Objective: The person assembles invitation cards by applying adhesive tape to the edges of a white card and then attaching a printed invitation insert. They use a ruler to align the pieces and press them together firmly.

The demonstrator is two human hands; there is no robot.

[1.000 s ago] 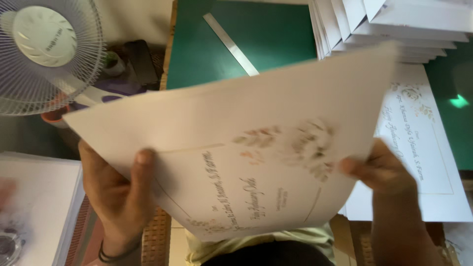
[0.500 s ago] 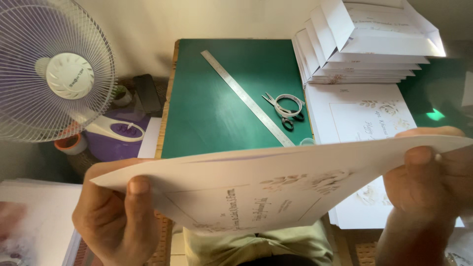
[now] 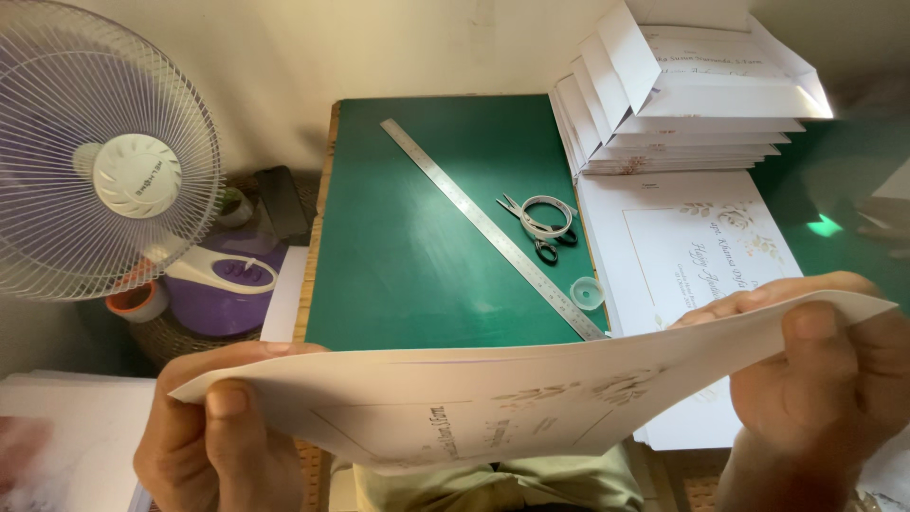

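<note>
Sheet: printed card sheet (image 3: 531,403), light, flexible, sags mid-span; hold at opposite edges.
Left hand (image 3: 213,436): grip pinching sheet's left edge.
Right hand (image 3: 825,379): grip pinching right edge.

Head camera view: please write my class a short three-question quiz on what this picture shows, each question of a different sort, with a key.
1. True or false: the metal ruler lies diagonally on the green cutting mat.
2. What does the left hand share with the right hand?
A. the scissors
B. the printed paper sheet
C. the fan
3. Fill in: the stack of folded envelopes sits at the mat's far ____ corner.

Key: 1 true; 2 B; 3 right.
</note>
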